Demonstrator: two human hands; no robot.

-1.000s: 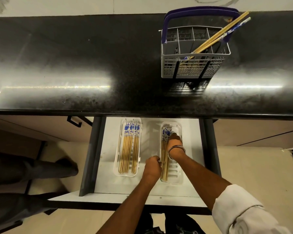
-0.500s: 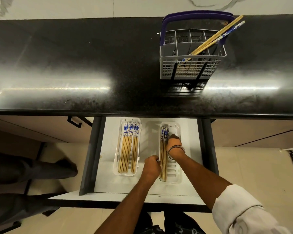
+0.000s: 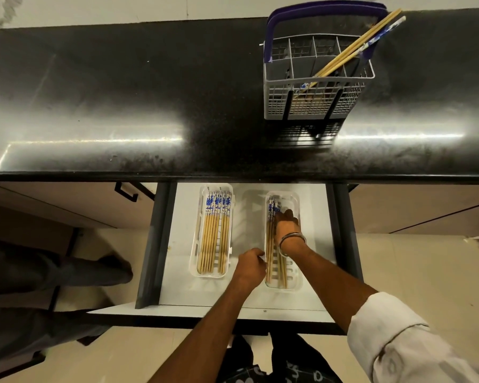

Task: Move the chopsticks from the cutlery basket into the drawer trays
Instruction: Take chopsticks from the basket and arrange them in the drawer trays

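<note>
A grey wire cutlery basket (image 3: 315,103) with a purple handle stands on the black counter, and a few chopsticks (image 3: 362,45) lean out of its right side. In the open drawer (image 3: 249,217) below lie two white trays. The left tray (image 3: 210,275) holds several blue-topped chopsticks (image 3: 213,239). The right tray (image 3: 296,286) holds a few chopsticks (image 3: 281,272). My right hand (image 3: 286,225), with a bangle at the wrist, rests its fingers on their upper part. My left hand (image 3: 250,264) curls its fingers at this tray's left rim.
The black counter (image 3: 122,92) overhangs the back of the drawer. The drawer's dark side rails (image 3: 152,244) flank the trays. A person's dark trouser leg and foot (image 3: 67,269) stand on the floor at the left. A black cabinet handle (image 3: 126,190) sticks out beside the drawer.
Both hands have stayed at the right tray with only slight shifts. My right hand's fingers have kept to the chopsticks in it. The basket's chopsticks have not moved.
</note>
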